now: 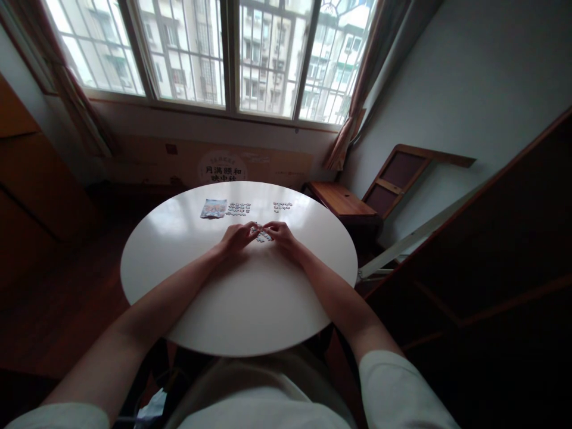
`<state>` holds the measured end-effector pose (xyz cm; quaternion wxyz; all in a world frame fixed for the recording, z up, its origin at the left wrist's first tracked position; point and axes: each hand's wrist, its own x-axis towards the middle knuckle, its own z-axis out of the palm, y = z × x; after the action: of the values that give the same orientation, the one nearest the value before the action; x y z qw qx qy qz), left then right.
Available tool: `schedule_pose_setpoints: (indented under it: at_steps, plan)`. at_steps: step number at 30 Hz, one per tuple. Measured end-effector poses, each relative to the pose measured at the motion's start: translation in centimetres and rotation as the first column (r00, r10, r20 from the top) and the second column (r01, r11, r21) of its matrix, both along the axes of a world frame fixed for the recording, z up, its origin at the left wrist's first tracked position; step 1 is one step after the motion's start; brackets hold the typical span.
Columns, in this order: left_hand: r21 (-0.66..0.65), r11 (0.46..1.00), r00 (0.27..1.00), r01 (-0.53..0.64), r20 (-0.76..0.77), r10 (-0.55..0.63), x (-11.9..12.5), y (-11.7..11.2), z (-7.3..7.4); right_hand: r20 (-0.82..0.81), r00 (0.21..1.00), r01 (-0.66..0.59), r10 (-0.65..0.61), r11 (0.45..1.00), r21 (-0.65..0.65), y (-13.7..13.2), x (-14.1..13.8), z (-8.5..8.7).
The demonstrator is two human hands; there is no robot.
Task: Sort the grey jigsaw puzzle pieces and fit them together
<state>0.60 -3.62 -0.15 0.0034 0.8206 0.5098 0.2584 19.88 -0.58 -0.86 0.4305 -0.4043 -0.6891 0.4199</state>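
My left hand [238, 236] and my right hand [279, 233] rest side by side on the round white table [241, 298], fingertips meeting over a small cluster of joined jigsaw pieces [260, 235]. Both hands have their fingers curled in a pinch on those pieces. Further back lie a small printed picture card [213, 208], a group of loose puzzle pieces [238, 208] next to it, and another smaller group of pieces [282, 206] to the right.
A barred window [214, 53] fills the far wall, with a cardboard panel [214, 167] under it. A wooden stool [342, 199] and a leaning wooden frame [402, 176] stand at the right. Dark wooden furniture [491, 268] flanks the table.
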Motion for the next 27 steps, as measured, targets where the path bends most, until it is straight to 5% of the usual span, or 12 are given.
schedule_pose_setpoints:
  at_steps: [19, 27]
  plan:
    - [0.049, 0.999, 0.999, -0.023, -0.042, 0.025, -0.1, 0.3, -0.4, 0.095, 0.995, -0.009, 0.009, 1.0, -0.001, -0.5, 0.2, 1.1]
    - [0.086, 0.995, 0.994, 0.053, -0.1, -0.044, -0.3, 0.8, -1.1, 0.099, 0.995, -0.034, 0.035, 0.999, -0.015, -0.3, 0.2, 0.9]
